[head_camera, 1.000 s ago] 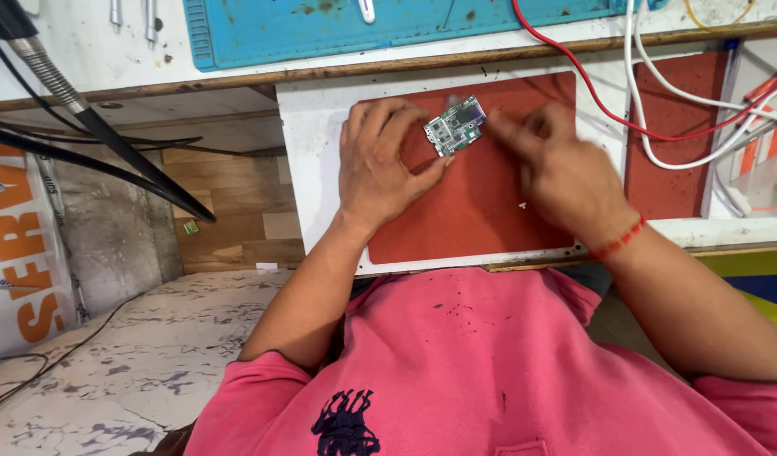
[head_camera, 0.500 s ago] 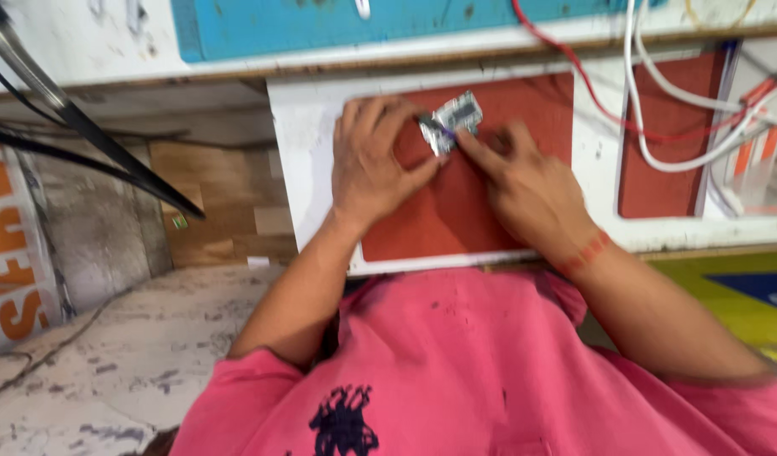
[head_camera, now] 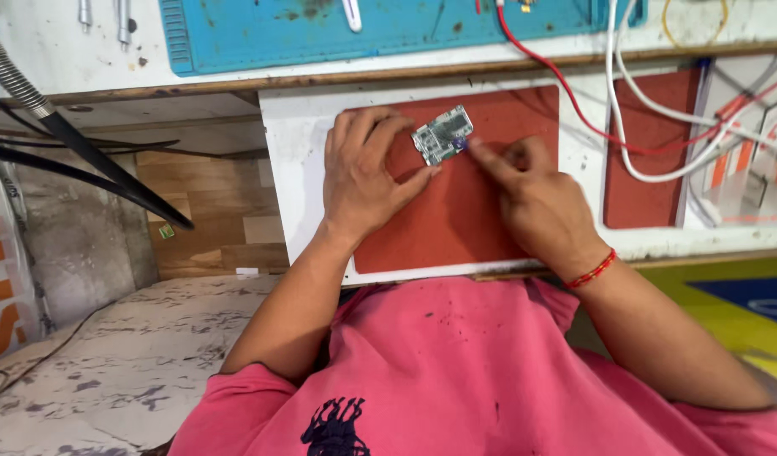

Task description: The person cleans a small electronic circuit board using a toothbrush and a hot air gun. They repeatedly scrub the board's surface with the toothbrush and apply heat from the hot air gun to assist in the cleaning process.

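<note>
A small green-and-silver circuit board (head_camera: pixel 442 133) lies on a red mat (head_camera: pixel 456 219) set on a white pull-out tray (head_camera: pixel 285 169). My left hand (head_camera: pixel 365 173) rests flat on the mat just left of the board, its thumb tip touching the board's lower edge. My right hand (head_camera: pixel 536 203), with a red thread at the wrist, points its index finger at the board's right edge, where a tiny dark part sits. Whether the fingertip pinches anything is too small to tell.
A blue work mat (head_camera: pixel 388 29) lies on the bench above the tray. Red and white cables (head_camera: pixel 633 127) run over a second red mat (head_camera: pixel 650 160) at the right. A black hose (head_camera: pixel 84 152) crosses at the left. A pink shirt fills the foreground.
The view has shifted slightly. My right hand has pulled a little to the right of the board, now touching it with one finger. My left hand stays beside the board.
</note>
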